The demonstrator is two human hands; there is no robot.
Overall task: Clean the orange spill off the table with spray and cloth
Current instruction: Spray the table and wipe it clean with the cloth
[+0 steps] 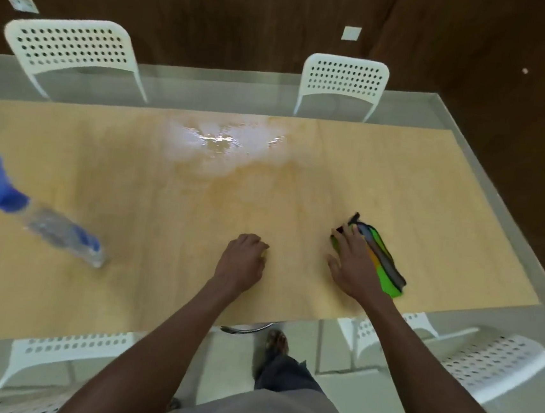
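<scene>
A wet, foamy patch with a faint orange stain (226, 150) spreads over the far middle of the light wooden table (139, 193). A clear spray bottle with a blue trigger head (31, 209) stands at the left of the table, blurred. A folded green, orange and grey cloth (386, 267) lies near the right front edge. My right hand (353, 264) lies flat on the cloth's left part with fingers spread. My left hand (242, 263) rests on the bare table with its fingers curled under, holding nothing that I can see.
White perforated chairs stand beyond the table at the far left (73, 50) and far right (343, 83). More such chairs sit on my side at the lower right (489, 363) and lower left (74, 350). My foot (276, 340) shows below the table edge.
</scene>
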